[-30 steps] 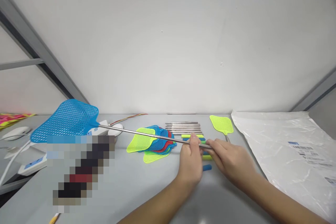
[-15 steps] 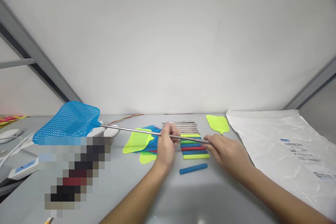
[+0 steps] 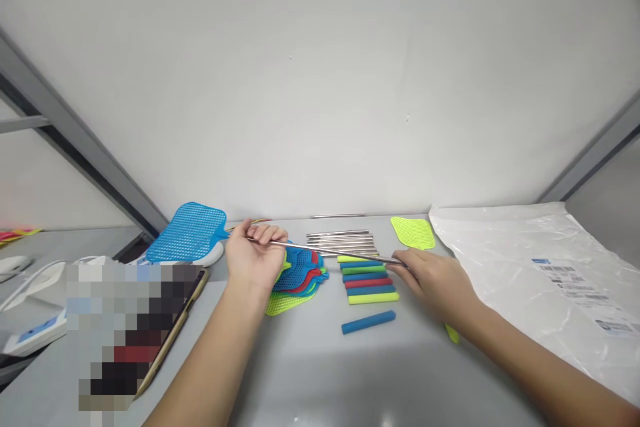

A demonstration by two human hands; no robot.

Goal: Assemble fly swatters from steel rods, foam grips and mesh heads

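A blue fly swatter is held across the table, its mesh head point(image 3: 187, 233) at the left and its thin metal rod point(image 3: 325, 250) running right. My left hand point(image 3: 256, 257) is closed around the rod just beside the head. At the rod's other end, my right hand point(image 3: 433, 280) grips it; the tip is hidden there. Below the rod lies a row of coloured handle tubes point(image 3: 369, 283), with one blue tube point(image 3: 369, 322) apart and nearer me. Loose swatter heads point(image 3: 300, 273) in blue, red and green are piled beside my left wrist.
Several metal rods point(image 3: 345, 240) lie behind the tubes, and another rod point(image 3: 337, 215) is by the wall. A yellow-green swatter point(image 3: 414, 232) lies partly under my right arm. At right is a white plastic bag point(image 3: 500, 260); at left, a power strip point(image 3: 37, 333) and a pixelated device.
My left hand has slid left along the rod to near the blue head. The head has moved right and looks smaller. My right hand stays at the rod's end.
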